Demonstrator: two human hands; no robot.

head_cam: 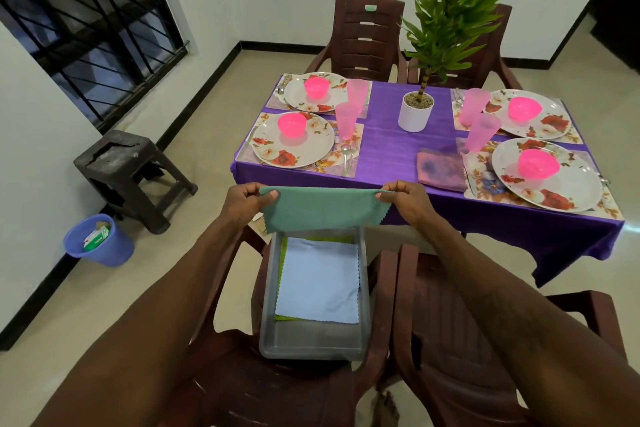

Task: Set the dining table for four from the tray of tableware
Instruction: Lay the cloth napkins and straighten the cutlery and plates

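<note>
A green cloth napkin [322, 210] hangs stretched between my hands above the grey tray [313, 343]. My left hand [247, 203] pinches its left corner and my right hand [403, 199] pinches its right corner. In the tray lie a light blue napkin [320, 282] and a lime green one [341, 239] under it. The tray sits on a brown chair [242, 381]. On the purple table [391, 149] are several floral plates, each with a pink bowl [292, 125] and a pink tumbler [345, 121]. A folded mauve napkin [440, 170] lies by the near right plate [547, 175].
A potted plant [417, 111] stands mid-table. Brown chairs stand at the far side [367, 35] and at my right [460, 340]. A dark stool [128, 173] and a blue bin [98, 241] are on the floor to the left. Spoons [347, 158] lie beside the plates.
</note>
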